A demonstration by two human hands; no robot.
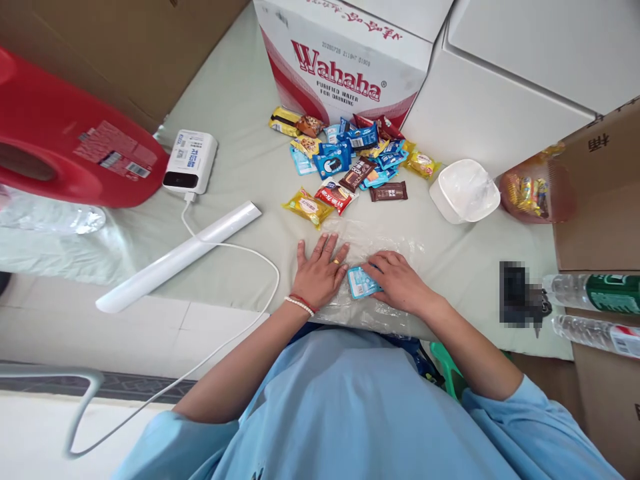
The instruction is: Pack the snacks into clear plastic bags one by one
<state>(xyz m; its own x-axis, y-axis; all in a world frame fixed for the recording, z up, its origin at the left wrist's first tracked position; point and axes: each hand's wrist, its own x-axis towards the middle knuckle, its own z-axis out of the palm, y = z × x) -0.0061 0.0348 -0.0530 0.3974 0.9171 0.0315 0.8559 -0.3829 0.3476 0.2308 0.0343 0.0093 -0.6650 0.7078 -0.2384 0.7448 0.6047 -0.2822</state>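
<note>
Head cam, looking down at pale green cloth-covered table (240, 113).

L hand (320, 273): flat, palm down, fingers spread, pressing on a clear crinkled plastic bag (360, 243) lying flat on the table edge nearest the person. Not gripping anything. Ring on one finger; white bead + red string bracelets at wrist.

R hand (397, 280): also low on the bag, fingers curled loosely forward, fingertips touching the small light-blue snack packet (361, 281) at its 3 o'clock edge. Can't tell if it pinches the packet or just rests on it. Packet sits between the two hands, just beside L thumb; whether it's inside or on top of the bag – can't tell (film too clear).

Around:
- 12 o'clock from hands: loose pile of mixed wrapped snacks (350, 157), blue, yellow, brown, red wrappers, well apart from hands.
- Behind the pile, white-and-red cardboard carton printed "Wahaha" (345, 67).
- 1–2 o'clock: white plastic tub (465, 190), near pile; beyond it a reddish translucent bag w/ sweets (530, 190).
- 10 o'clock: long white flat bar (180, 257) lying diagonal; white power bank (191, 162) w/ white cable (235, 250) running off the table edge.
- 9–10 o'clock, far: big red plastic container (70, 143).
- 3 o'clock: clear water bottles, one green-labelled (595, 293), lying on their sides; brown cardboard box (600, 193) above them.
</note>
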